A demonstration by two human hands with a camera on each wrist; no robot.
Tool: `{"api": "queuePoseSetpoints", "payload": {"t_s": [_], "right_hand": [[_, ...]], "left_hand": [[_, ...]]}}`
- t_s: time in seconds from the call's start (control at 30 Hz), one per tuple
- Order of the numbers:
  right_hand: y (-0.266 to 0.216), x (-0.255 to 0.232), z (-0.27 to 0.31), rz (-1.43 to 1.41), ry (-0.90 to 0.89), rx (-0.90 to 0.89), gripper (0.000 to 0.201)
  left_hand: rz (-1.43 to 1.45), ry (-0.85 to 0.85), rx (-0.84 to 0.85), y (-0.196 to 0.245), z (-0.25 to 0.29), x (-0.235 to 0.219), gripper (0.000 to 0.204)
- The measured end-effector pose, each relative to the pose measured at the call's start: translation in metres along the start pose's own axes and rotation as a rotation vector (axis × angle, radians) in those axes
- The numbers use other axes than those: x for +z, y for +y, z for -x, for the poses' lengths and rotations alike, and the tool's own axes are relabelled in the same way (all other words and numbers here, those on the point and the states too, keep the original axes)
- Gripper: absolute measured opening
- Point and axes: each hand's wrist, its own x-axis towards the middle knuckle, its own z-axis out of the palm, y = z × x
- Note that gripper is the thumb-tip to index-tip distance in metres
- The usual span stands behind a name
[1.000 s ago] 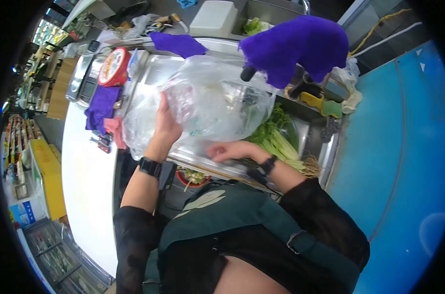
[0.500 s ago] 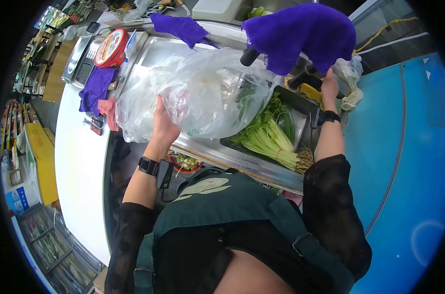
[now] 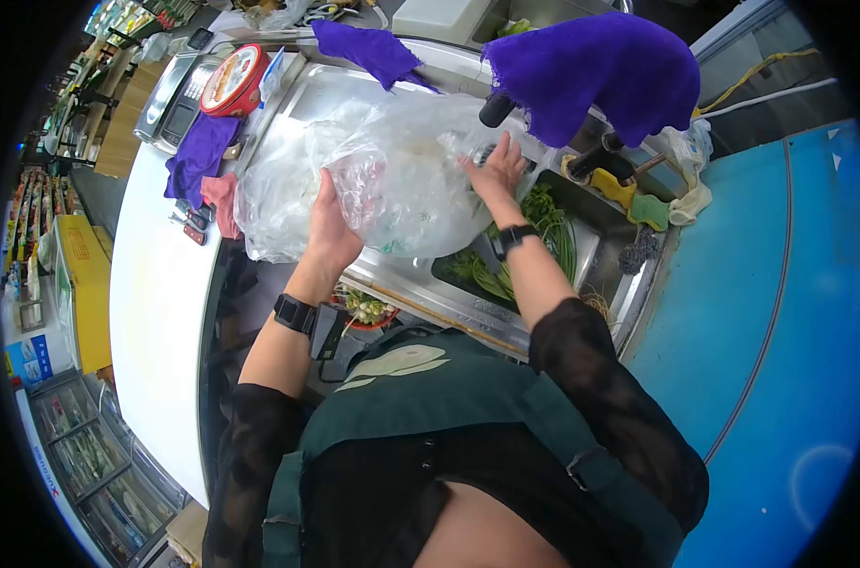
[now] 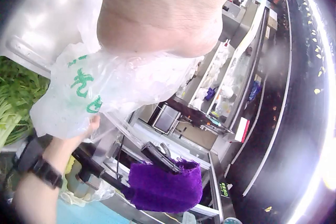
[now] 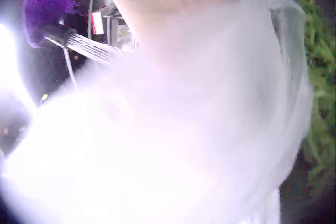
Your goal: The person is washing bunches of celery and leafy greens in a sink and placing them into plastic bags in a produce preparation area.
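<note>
A big clear plastic bag [image 3: 392, 189] lies bunched over the steel sink counter. My left hand [image 3: 335, 229] grips its near left side, thumb up on the plastic, other fingers hidden. At the bag's right edge my right hand [image 3: 498, 175] has its fingers spread, touching the film. Green lettering marks the bag [image 4: 81, 85] in the left wrist view. Water [image 5: 92, 48] sprays from a black nozzle [image 5: 55, 34] towards the bag, below a purple cloth [image 5: 47, 3]. White plastic covers most of the right wrist view, hiding those fingers.
Leafy greens [image 3: 546, 213] lie in the right basin. A purple cloth [image 3: 596, 76] drapes over the tap; sponges [image 3: 650, 211] sit on the sink's right edge. At left are a red round tub [image 3: 233, 80], a scale [image 3: 179, 104] and small knives [image 3: 193, 227].
My right hand has moved left from the black tap fitting to the bag's right edge, its fingers now spread. The left hand keeps its hold on the bag.
</note>
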Motion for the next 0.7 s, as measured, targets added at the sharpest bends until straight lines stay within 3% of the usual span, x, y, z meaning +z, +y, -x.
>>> {"api": "queuePoseSetpoints", "payload": {"t_s": [0.03,0.07,0.13,0.17,0.23,0.3,0.37,0.4,0.43,0.5,0.53,0.63,0.7], "right_hand": [[-0.007,0.006,-0.005,0.07,-0.026,0.107,0.069],[-0.006,0.011,-0.013,0.064,-0.027,0.101,0.069],[0.008,0.012,-0.029,-0.075,-0.584,0.228,0.074],[0.019,0.007,-0.031,-0.073,-0.585,0.222,0.074],[0.046,-0.013,-0.025,-0.455,-0.521,0.061,0.064],[0.05,-0.055,-0.01,-0.877,-0.324,0.214,0.042],[0.065,-0.087,-0.017,-1.229,-0.322,0.332,0.04],[0.059,-0.121,-0.017,-1.356,-0.461,0.227,0.042],[0.049,-0.144,-0.018,-1.392,-0.408,0.26,0.041],[0.051,-0.167,-0.029,-1.462,-0.343,0.3,0.038],[0.056,-0.174,-0.034,-1.585,-0.406,0.269,0.032],[0.074,-0.157,-0.052,-1.329,-0.39,0.395,0.027],[0.075,-0.172,-0.052,-1.341,-0.445,0.349,0.025]], "left_hand": [[0.019,0.013,0.0,0.002,0.001,0.003,0.053],[0.017,0.015,0.008,0.004,0.003,0.003,0.053],[-0.021,-0.01,0.021,0.011,0.006,-0.001,0.051],[-0.018,-0.009,0.027,0.018,0.009,0.002,0.051],[-0.023,0.192,0.08,0.03,0.016,0.011,0.05],[0.003,0.099,0.106,0.039,0.012,-0.006,0.049],[0.075,-0.253,0.076,0.039,0.0,-0.026,0.049],[0.023,-0.171,0.08,0.034,-0.002,-0.017,0.049],[0.034,-0.18,0.074,0.029,-0.006,-0.009,0.049],[-0.074,-0.008,-0.022,0.017,-0.017,0.005,0.05],[-0.067,-0.016,-0.027,0.01,-0.027,0.009,0.05],[-0.101,0.098,-0.159,-0.015,-0.065,0.006,0.049],[-0.1,0.248,-0.277,-0.024,-0.084,0.011,0.049]]}}
